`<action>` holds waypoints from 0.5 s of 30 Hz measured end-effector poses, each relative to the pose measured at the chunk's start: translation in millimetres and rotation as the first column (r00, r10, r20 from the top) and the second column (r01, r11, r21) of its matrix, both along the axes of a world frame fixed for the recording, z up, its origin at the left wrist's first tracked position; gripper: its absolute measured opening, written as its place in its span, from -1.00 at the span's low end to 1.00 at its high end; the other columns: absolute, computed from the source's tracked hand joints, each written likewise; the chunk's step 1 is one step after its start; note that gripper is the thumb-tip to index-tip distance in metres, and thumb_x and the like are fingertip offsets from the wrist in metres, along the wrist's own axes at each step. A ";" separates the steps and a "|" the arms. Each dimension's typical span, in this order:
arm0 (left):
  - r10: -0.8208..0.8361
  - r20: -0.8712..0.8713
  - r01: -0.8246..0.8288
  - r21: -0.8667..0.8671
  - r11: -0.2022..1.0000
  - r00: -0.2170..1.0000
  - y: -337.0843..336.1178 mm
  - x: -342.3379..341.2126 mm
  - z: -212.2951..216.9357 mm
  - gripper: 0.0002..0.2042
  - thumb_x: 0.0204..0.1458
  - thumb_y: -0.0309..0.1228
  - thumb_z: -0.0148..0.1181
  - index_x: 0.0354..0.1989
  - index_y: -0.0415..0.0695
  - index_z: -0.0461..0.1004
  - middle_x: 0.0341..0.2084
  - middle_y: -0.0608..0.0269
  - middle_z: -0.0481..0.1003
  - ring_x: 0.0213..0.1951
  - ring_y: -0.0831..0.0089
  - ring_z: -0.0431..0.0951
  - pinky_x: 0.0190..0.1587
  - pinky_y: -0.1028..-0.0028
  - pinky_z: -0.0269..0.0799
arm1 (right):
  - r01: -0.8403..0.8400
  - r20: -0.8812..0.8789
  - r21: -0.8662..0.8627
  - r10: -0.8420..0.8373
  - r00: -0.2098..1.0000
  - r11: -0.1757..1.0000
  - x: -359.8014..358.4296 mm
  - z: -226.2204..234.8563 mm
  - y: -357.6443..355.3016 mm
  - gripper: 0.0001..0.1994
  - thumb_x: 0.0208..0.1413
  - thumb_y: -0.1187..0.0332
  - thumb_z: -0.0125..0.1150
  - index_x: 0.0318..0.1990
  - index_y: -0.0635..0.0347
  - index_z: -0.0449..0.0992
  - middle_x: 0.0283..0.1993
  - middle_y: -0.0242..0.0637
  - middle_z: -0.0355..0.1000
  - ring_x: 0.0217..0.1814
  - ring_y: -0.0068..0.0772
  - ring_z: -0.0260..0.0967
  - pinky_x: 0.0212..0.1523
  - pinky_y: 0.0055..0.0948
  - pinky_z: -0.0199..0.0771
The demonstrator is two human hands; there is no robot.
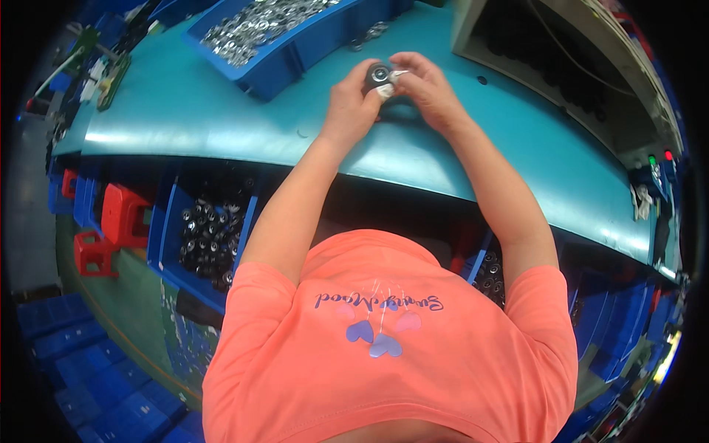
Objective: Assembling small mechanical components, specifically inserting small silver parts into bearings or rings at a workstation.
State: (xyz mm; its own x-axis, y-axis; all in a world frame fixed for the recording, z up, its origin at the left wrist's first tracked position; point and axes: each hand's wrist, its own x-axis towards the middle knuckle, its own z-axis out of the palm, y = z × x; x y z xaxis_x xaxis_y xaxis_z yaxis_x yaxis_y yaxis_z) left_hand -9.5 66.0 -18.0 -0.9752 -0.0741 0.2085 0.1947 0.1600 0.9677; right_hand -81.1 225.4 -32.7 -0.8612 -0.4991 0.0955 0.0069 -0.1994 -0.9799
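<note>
A small black wheel-like round part (379, 74) with a shiny metal ring at its middle is held up over the teal tabletop. My left hand (348, 107) is closed around its left side, with something white, perhaps a finger cover, at the thumb tip. At the part's right edge, my right hand (430, 90) has its thumb and fingers pinched together. Another whitish bit shows at those fingertips; whether it is a finger cover or a held piece cannot be told.
A blue bin (284, 63) full of shiny metal rings stands at the far left of the teal table (214, 122). A beige open-fronted housing (473, 33) stands far right. Below the table edge, a blue crate (173, 221) holds black round parts. Red stools (122, 214) stand left.
</note>
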 end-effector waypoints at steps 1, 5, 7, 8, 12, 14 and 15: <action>0.004 -0.027 -0.004 -0.011 1.000 1.000 -3.6 -1.0 -5.2 -0.59 0.12 -0.43 0.23 0.16 -0.21 0.41 -0.21 0.25 0.58 -0.30 0.56 0.56 -0.48 0.58 0.50 | -0.002 0.016 -0.031 0.003 1.000 1.000 0.1 3.5 0.5 -0.54 0.11 0.35 0.18 0.16 0.34 0.37 -0.01 -0.17 0.43 -0.02 -0.40 0.42 0.01 -0.43 0.47; 0.109 -0.142 -0.113 -0.016 0.994 0.984 -21.2 15.3 -4.0 -0.59 0.09 -0.39 0.28 0.11 -0.26 0.43 -0.21 0.25 0.55 -0.31 0.57 0.54 -0.47 0.61 0.45 | -0.173 -0.006 0.324 0.185 0.983 0.930 -0.2 42.0 18.8 -0.63 0.26 0.34 0.06 0.19 0.19 0.43 -0.01 -0.25 0.47 0.01 -0.46 0.42 0.01 -0.45 0.48; 0.136 -0.178 -0.150 -0.067 0.986 0.975 -55.4 40.7 2.4 -0.70 0.12 -0.37 0.24 -0.01 -0.23 0.46 -0.32 0.33 0.48 -0.39 0.62 0.43 -0.44 0.61 0.36 | -0.117 -0.049 0.536 0.169 0.984 0.836 -24.4 49.7 50.0 -0.65 0.24 0.23 0.13 0.10 0.19 0.53 -0.10 -0.25 0.53 -0.10 -0.44 0.47 -0.09 -0.43 0.52; 0.192 -0.155 -0.206 -0.076 0.976 0.969 -82.7 61.4 -0.9 -0.71 0.14 -0.36 0.20 -0.02 -0.23 0.46 -0.36 0.32 0.47 -0.41 0.62 0.43 -0.44 0.60 0.38 | -0.057 -0.074 0.626 0.132 0.988 0.777 -35.9 56.8 68.1 -0.64 0.22 0.21 0.16 0.08 0.18 0.55 -0.12 -0.25 0.54 -0.13 -0.44 0.48 -0.11 -0.43 0.53; 0.406 0.031 -0.406 0.136 0.904 0.914 -201.1 160.7 -36.4 -0.69 0.22 -0.22 0.10 -0.09 -0.26 0.46 -0.52 0.29 0.43 -0.54 0.59 0.41 -0.50 0.55 0.44 | 0.480 -0.481 0.743 -0.125 0.868 0.467 -108.0 37.1 136.5 -0.57 0.11 0.09 0.25 0.07 0.12 0.58 -0.08 -0.16 0.57 -0.15 -0.30 0.54 -0.09 -0.34 0.55; 0.476 0.226 -0.527 0.375 0.763 0.850 -239.6 216.5 -50.8 -0.60 0.24 -0.11 0.02 -0.06 -0.25 0.46 -0.52 0.32 0.42 -0.55 0.56 0.37 -0.49 0.53 0.37 | 0.732 -0.727 0.673 -0.091 0.681 0.101 -149.5 14.4 150.1 -0.46 0.11 -0.04 0.20 0.16 0.07 0.52 0.09 -0.01 0.52 0.03 -0.01 0.52 0.06 -0.19 0.51; 0.436 0.335 -0.550 0.506 0.664 0.835 -245.7 235.6 -51.2 -0.55 0.25 -0.05 -0.02 -0.04 -0.25 0.47 -0.52 0.33 0.42 -0.55 0.55 0.35 -0.48 0.53 0.34 | 0.761 -0.760 0.649 -0.045 0.648 0.005 -166.7 3.7 160.7 -0.46 0.10 -0.02 0.20 0.16 0.06 0.51 0.09 -0.02 0.52 0.04 -0.02 0.52 0.06 -0.20 0.50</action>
